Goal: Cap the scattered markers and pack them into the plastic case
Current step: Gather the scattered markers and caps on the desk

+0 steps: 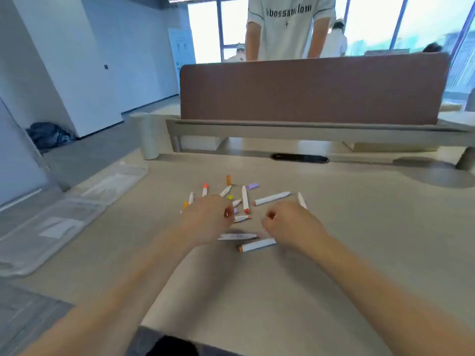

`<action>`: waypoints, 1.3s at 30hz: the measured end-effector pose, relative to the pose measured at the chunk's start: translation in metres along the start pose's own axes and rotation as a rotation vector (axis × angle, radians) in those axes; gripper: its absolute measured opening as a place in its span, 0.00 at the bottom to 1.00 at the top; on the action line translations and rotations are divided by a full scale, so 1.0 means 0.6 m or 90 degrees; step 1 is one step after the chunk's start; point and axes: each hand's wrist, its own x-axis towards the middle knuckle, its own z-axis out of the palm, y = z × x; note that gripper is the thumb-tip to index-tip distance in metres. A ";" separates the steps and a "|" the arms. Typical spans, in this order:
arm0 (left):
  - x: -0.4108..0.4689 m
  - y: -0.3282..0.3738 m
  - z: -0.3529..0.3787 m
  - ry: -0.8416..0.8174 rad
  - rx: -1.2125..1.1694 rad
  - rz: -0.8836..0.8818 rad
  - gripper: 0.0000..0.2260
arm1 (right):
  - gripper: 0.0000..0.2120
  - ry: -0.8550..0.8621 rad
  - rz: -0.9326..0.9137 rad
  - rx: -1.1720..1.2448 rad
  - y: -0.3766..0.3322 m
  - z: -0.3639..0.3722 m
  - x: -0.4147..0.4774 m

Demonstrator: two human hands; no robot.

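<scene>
Hovering over scattered markers (pixel 272 198) on the table (pixel 359 253), left hand (pixel 208 219) and right hand (pixel 290 224) close together, fingers curled, unclear whether either holds anything, clear plastic case (pixel 51 227) lying flat at the table's left edge

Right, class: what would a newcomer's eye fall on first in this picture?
The white markers scattered on the table, some with orange or purple ends, and the left hand and right hand reaching over them. Behind, a brown divider spans the far edge, and a person in a white shirt stands beyond it.
</scene>
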 end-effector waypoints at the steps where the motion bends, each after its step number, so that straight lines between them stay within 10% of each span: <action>1: -0.011 0.003 0.003 -0.035 0.034 -0.005 0.07 | 0.11 -0.017 0.000 -0.015 0.001 0.004 -0.011; 13: -0.065 0.013 0.030 -0.074 0.084 0.005 0.08 | 0.12 -0.056 0.049 -0.204 -0.045 0.033 -0.073; 23: -0.055 0.033 0.005 0.027 -0.158 -0.079 0.05 | 0.29 -0.207 0.153 -0.272 -0.037 0.004 -0.107; 39: 0.126 0.097 0.031 0.019 -0.114 -0.052 0.07 | 0.04 0.033 0.116 -0.141 0.081 -0.058 0.036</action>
